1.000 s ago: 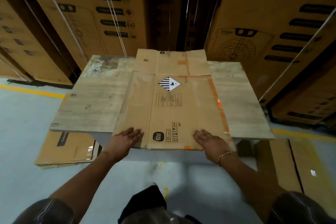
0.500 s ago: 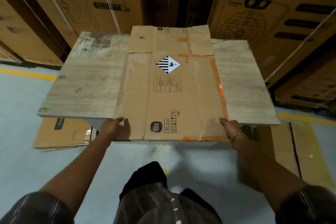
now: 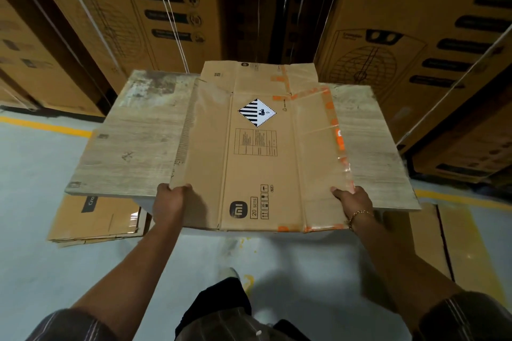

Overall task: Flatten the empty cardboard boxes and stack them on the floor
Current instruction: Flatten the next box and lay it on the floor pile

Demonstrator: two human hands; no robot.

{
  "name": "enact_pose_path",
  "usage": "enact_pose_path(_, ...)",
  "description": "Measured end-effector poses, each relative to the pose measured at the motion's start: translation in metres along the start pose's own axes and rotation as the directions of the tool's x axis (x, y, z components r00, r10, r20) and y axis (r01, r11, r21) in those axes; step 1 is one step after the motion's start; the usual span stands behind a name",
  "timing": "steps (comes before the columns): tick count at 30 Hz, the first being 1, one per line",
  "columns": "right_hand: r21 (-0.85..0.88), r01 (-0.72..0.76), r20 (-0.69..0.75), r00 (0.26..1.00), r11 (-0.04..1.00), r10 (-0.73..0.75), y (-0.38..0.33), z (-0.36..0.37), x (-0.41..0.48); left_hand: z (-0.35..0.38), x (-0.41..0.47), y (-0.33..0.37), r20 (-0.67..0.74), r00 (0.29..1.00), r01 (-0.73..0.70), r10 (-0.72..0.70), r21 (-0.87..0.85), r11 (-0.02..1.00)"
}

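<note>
Low in the frame, the left hand (image 3: 171, 202) and right hand (image 3: 355, 204) each grip a near corner of the flattened box (image 3: 260, 166), which lies mid-frame on the wooden table (image 3: 133, 141), overhanging its near edge, with tall cartons (image 3: 415, 22) beyond at the top.

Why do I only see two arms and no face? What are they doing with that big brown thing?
The camera sits on the person's head and looks down, so it sees only their own arms. The left hand and right hand each grip the near end of a flattened cardboard box, which lies on a worn wooden table. On the floor to the left, partly under the table, lies a pile of flattened boxes. Big cartons stand behind the table. The job is squashing empty boxes flat and stacking them on the floor.
</note>
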State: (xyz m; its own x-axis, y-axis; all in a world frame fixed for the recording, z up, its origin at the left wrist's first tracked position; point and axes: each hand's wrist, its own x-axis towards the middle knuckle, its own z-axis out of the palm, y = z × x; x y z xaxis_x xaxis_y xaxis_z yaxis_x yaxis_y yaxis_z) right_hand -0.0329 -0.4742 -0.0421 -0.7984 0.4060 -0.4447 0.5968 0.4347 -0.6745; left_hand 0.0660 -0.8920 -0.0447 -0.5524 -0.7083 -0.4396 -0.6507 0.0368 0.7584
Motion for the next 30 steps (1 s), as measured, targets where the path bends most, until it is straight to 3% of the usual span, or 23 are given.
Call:
enact_pose_path(6, 0.047, 0.055, 0.029, 0.998, 0.997, -0.056, -0.032, -0.006, -0.052, -0.06, -0.026, 0.005, -0.19, 0.982, -0.009, 0.014, 0.028, 1.0)
enact_pose_path(14, 0.049, 0.174, 0.093, 0.98, 0.984, -0.178, -0.096, 0.067, -0.128, -0.175, -0.004, -0.021, -0.407, 0.911, 0.069, -0.069, -0.013, 0.998)
enact_pose_path(23, 0.105, 0.255, 0.199, 0.942, 0.961, -0.272, -0.172, 0.251, -0.231, -0.355, 0.097, -0.068, -0.554, 0.823, 0.099, -0.124, -0.075, 0.992)
enact_pose_path(30, 0.122, 0.216, 0.179, 0.955, 0.969, -0.236, -0.235, 0.415, -0.298, -0.483, 0.236, -0.067, -0.541, 0.837, 0.074, -0.084, -0.041, 0.996)
